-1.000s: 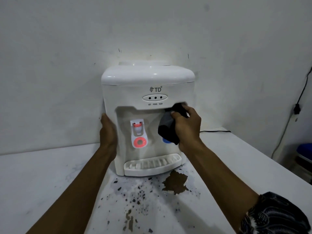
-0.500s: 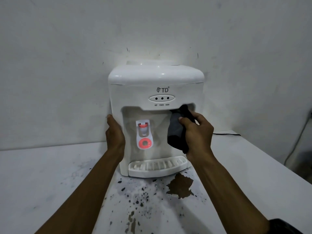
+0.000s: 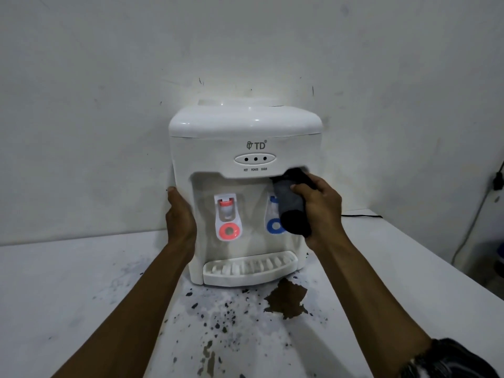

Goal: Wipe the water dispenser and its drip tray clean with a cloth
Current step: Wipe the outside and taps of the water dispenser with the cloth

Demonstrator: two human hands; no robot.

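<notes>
Head view: I'm mid-wipe on the front of the water dispenser (image 3: 245, 132), which stands on the white table (image 3: 54, 282) close to the wall. My right hand (image 3: 320, 211) grips the dark cloth (image 3: 291, 205), fingers curled round it. The cloth's top end is tucked into the upper-right corner of the tap recess and the rest hangs down in front of the blue tap (image 3: 274, 226). My left hand (image 3: 180, 216) lies flat w/ straight fingers against the dispenser's left side, bracing it and holding nothing.

Step, as I judge it: recess and taps under way. The drip tray (image 3: 249, 270) at the bottom front looks not yet done.

Next, prob.: drag the cloth down the right wall, round the blue tap, across to the red tap (image 3: 227, 216), then the tray. That needs light pressure so I don't push a lever, w/ the left hand bracing.

Vs 0.5 s ago: the blue ring was hidden behind the cloth, and now part of it shows at the cloth's left edge. The cloth's top is in the same corner and the left hand's in the same spot. The brown stain (image 3: 286, 298) on the table is unchanged.
</notes>
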